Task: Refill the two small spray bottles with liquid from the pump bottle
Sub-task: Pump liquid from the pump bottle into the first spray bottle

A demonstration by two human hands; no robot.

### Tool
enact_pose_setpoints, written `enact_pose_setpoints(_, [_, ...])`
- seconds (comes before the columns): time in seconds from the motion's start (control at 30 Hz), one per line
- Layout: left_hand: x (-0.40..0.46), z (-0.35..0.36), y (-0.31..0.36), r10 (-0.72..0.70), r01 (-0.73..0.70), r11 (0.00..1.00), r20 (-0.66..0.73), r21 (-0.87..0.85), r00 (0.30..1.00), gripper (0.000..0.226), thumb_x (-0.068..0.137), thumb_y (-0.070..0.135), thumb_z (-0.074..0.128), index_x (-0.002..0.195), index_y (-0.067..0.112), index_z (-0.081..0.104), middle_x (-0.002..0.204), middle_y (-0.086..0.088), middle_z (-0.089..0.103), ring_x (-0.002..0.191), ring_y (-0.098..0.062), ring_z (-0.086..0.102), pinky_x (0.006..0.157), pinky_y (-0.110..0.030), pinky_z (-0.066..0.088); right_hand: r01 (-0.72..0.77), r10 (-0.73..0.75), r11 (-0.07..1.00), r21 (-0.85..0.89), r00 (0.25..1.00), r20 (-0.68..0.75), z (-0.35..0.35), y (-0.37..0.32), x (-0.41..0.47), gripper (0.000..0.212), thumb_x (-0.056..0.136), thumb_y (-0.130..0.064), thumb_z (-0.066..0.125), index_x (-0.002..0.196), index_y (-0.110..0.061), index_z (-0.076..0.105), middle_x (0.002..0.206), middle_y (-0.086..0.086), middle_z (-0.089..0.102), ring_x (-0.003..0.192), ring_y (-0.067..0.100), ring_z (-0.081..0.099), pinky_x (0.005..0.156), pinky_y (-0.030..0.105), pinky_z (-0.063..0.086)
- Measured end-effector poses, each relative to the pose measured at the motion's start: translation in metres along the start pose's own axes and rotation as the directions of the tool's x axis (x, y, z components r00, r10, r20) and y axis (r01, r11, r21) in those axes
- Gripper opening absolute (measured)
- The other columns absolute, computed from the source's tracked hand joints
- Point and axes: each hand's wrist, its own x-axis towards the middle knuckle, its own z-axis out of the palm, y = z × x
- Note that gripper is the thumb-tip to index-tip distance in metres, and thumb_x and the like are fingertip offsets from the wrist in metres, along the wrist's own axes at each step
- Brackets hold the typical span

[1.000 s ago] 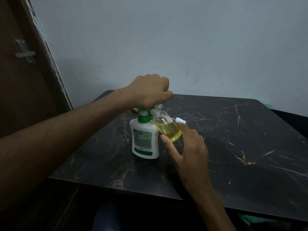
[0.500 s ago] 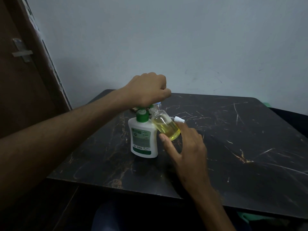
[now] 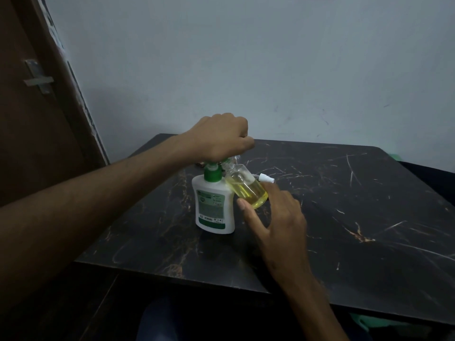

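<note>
Pump bottle (image 3: 213, 205), white with a green collar, stands upright near the front left of a dark marbled table (image 3: 344, 217), its pump head buried under the left hand (image 3: 219, 139), which is curled into a fist on top of it. Right hand (image 3: 278, 212) pinches a small spray bottle (image 3: 247, 188) between thumb and fingers, tilted so its open neck leans in under the pump spout; yellow liquid fills its lower half. Spout and neck are hidden by the fist. Behind the fingers lies a white spray cap (image 3: 266, 178). The green label's print is too small to read. Second spray bottle cannot be made out.
</note>
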Motion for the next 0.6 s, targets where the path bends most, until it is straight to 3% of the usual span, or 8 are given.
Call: enact_pose_setpoints(0.6, [0.0035,-0.0023,0.0006,0.013,-0.013,1.000,-0.033,0.003,0.999,0.043,0.099,0.035,0.053,0.066,0.017,0.032,0.062,-0.001,0.039,0.060,-0.022,0.034,0.056,-0.036,0.027,0.018,-0.018,1.000,0.010,1.000,-0.017,-0.0007,-0.0011,0.0006,0.038,0.099,-0.055,0.056,0.126,-0.028,0.057,0.101,-0.016,0.056,0.091,0.003,0.047,0.080,0.034,0.047])
